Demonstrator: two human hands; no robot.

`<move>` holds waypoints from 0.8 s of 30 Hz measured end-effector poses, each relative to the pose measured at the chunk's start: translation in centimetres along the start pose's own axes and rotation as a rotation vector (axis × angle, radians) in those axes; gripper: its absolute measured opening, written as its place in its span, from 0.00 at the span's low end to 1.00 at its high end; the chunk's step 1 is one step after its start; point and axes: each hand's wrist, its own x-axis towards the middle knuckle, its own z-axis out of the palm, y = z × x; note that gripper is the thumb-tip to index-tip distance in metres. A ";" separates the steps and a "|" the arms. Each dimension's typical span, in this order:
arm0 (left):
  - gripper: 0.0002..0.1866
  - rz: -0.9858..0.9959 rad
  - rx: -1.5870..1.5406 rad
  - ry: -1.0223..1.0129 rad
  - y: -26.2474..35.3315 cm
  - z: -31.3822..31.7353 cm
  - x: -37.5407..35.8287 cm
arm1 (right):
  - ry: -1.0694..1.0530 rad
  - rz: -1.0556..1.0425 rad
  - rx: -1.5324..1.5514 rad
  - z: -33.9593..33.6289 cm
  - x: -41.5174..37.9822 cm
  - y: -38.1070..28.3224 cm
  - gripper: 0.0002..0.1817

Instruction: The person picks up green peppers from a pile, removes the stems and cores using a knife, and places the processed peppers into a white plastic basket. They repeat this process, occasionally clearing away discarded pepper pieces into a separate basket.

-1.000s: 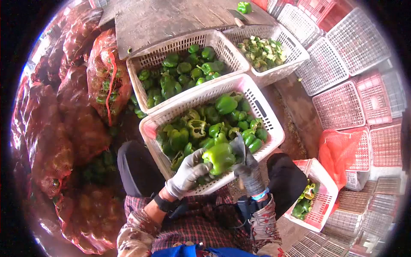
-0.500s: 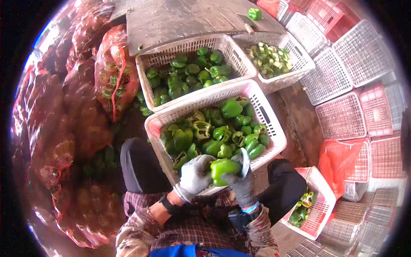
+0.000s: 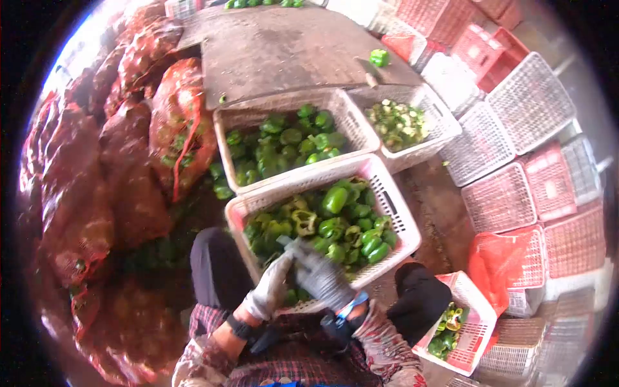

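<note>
My left hand [image 3: 269,288], in a pale glove, is over the near edge of the nearest crate [image 3: 408,233], which holds green peppers, some whole and some cut open. Its fingers are partly hidden behind the other hand. Beside it and touching it, my right hand [image 3: 320,274] wears a grey glove and is blurred by motion, its fingers pointing left over the peppers. Whether anything lies between the hands cannot be made out. A whole green pepper [image 3: 334,200] rests on the pile ahead of them.
Behind stand a crate of whole peppers [image 3: 225,138] and a crate of pale pepper cores [image 3: 445,137]. Red mesh sacks [image 3: 132,174] line the left. A small crate [image 3: 485,327] sits by my right knee; stacked crates [image 3: 503,197] fill the right. One pepper [image 3: 379,58] lies on the board.
The pepper held between both hands is no longer visible there. My hands have moved left and come together. The view has tilted up, so the crates sit lower in it.
</note>
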 end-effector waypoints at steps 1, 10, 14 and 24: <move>0.23 -0.072 -0.122 -0.026 -0.1 -0.1 -0.3 | 0.054 0.057 0.274 -1.2 -0.5 -2.1 0.29; 0.26 0.349 -0.006 0.397 11.9 -8.6 -10.1 | 0.144 0.090 -1.109 -18.2 12.8 3.3 0.12; 0.21 0.398 0.337 0.992 9.6 -17.8 -18.4 | 0.248 0.333 -0.576 -20.1 14.9 7.1 0.14; 0.31 -0.728 1.302 1.118 -9.9 -28.7 -22.9 | 0.387 0.898 0.475 -5.7 -0.8 -8.8 0.20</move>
